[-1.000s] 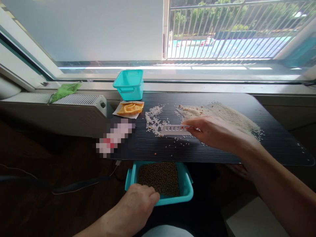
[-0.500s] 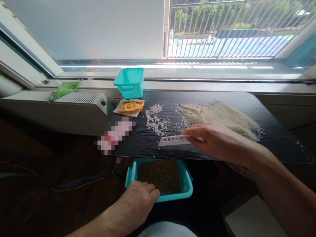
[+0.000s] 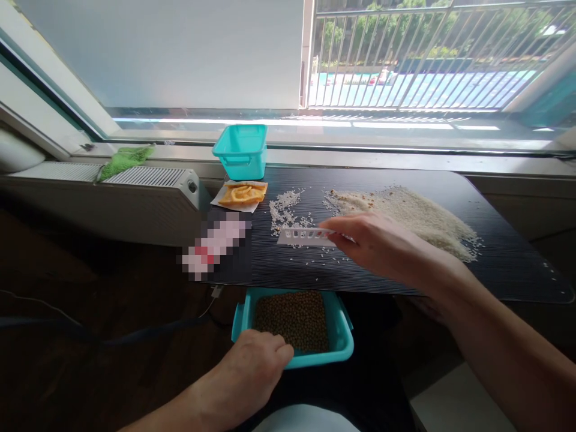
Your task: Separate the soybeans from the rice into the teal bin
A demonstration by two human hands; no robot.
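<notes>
My left hand [image 3: 263, 360] is closed on the near left rim of a teal tub [image 3: 344, 354], just below the table's front edge. Small round brown-green beans [image 3: 292, 318] cover its bottom. Above the tabletop, my right hand [image 3: 360, 237] pinches a white slotted plastic strip [image 3: 299, 237], held level with its long side facing me. Behind the strip lies a thin patch of white rice [image 3: 285, 207], with stray grains in front of it. A larger rice heap [image 3: 400, 207], with a few yellowish bits on it, spreads behind my right hand and forearm.
The black table [image 3: 504, 264] stands against the windowsill. At its far left corner are another teal tub [image 3: 243, 159] and a folded orange-yellow cloth-like item [image 3: 243, 193] on white paper. A blurred-out pinkish item [image 3: 216, 246] is nearer. A green cloth [image 3: 126, 161] lies on the radiator [image 3: 148, 204].
My right hand has moved the strip away from the table's front edge and slightly left. Yellowish beans near that edge no longer show. My left hand stays on the tub.
</notes>
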